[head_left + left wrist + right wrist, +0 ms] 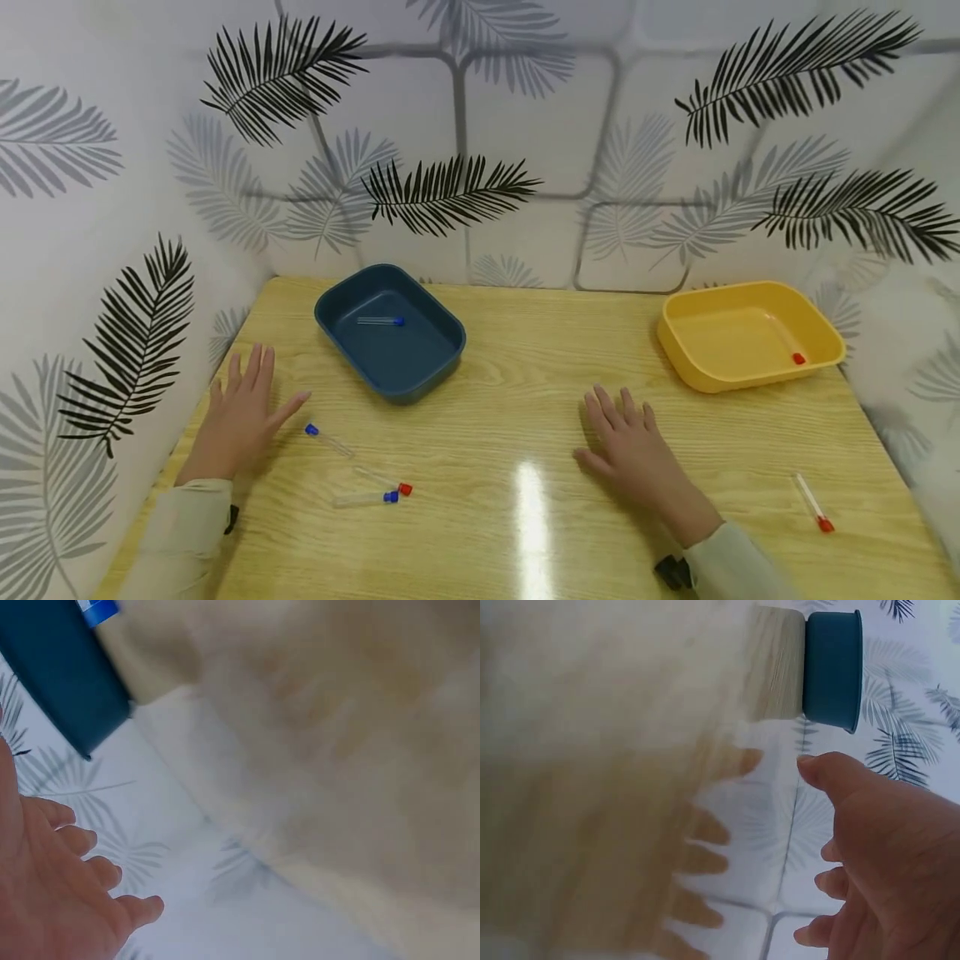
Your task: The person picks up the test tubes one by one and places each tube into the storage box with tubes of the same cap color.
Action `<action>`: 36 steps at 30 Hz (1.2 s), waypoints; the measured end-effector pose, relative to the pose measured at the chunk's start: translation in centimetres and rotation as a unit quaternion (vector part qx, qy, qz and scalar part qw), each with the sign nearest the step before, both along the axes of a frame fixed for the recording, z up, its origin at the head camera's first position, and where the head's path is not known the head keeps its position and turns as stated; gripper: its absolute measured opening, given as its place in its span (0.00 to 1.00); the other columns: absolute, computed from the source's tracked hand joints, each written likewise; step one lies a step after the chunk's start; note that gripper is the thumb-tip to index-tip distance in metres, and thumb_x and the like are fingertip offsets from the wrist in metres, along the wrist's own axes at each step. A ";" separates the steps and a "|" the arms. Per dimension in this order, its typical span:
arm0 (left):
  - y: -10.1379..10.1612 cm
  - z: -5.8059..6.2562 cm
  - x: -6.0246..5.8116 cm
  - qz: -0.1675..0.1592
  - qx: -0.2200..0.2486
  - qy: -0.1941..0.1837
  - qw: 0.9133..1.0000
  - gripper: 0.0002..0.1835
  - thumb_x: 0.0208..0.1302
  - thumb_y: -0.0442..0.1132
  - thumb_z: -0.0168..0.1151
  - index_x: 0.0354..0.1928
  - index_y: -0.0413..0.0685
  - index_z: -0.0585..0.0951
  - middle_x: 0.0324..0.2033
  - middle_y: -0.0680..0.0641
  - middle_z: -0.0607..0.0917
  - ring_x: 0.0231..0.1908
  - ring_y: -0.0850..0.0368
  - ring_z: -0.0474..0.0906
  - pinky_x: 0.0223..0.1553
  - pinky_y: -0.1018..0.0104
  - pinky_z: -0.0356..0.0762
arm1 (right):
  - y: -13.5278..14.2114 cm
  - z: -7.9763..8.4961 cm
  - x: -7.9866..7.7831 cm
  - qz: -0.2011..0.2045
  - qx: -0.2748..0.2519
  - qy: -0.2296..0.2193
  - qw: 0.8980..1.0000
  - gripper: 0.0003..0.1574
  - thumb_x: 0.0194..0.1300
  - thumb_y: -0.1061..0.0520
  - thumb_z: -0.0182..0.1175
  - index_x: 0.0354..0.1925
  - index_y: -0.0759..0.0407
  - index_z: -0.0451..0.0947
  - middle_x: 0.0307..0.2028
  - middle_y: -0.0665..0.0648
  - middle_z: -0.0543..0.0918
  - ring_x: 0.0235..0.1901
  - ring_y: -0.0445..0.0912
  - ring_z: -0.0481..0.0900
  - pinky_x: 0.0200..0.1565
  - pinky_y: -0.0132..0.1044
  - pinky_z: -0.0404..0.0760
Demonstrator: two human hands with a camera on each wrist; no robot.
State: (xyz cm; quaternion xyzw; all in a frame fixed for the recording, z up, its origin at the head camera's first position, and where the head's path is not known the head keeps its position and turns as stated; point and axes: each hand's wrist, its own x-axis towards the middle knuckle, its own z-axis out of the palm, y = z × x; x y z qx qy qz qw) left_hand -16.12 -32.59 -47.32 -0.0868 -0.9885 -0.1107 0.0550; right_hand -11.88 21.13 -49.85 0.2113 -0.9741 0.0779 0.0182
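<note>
My left hand is over the table's left side with fingers spread and nothing held. Nearest to it lies a blue-capped clear tube. Just beyond are a red-capped tube and a second blue-capped tube, close together. My right hand, fingers straight and holding nothing, is right of the middle, below the yellow bin. Another red-capped tube lies to its right. The left hand and right hand also appear empty in their wrist views.
A dark blue bin at the back left contains one blue-capped tube. Inside the yellow bin at the back right is a red-capped tube. Leaf-patterned wall covering borders the wood-grain table.
</note>
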 end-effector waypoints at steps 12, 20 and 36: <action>2.1 2.8 -3.4 -0.044 0.014 -0.023 0.999 0.50 0.65 0.66 0.41 0.71 0.36 0.38 0.70 0.34 0.38 0.69 0.38 0.32 0.63 0.39 0.45 | -5.7 0.9 -3.2 0.072 0.025 0.038 0.996 0.47 0.66 0.38 0.51 0.69 0.66 0.52 0.68 0.63 0.57 0.67 0.55 0.53 0.62 0.56 0.59; 3.0 3.1 -4.8 -0.047 0.007 -0.021 0.999 0.49 0.65 0.64 0.45 0.70 0.33 0.41 0.69 0.30 0.43 0.68 0.36 0.38 0.63 0.40 0.48 | -9.2 2.2 -4.9 0.114 0.003 0.036 0.993 0.43 0.70 0.40 0.47 0.69 0.67 0.51 0.68 0.64 0.55 0.68 0.54 0.52 0.64 0.49 0.57; 5.2 2.0 -8.0 -0.023 0.012 -0.060 0.998 0.49 0.67 0.66 0.36 0.69 0.28 0.40 0.67 0.26 0.43 0.67 0.33 0.38 0.62 0.39 0.47 | -14.5 3.6 -8.2 0.162 -0.011 0.052 0.985 0.39 0.71 0.43 0.47 0.68 0.66 0.54 0.68 0.64 0.56 0.68 0.53 0.50 0.66 0.43 0.53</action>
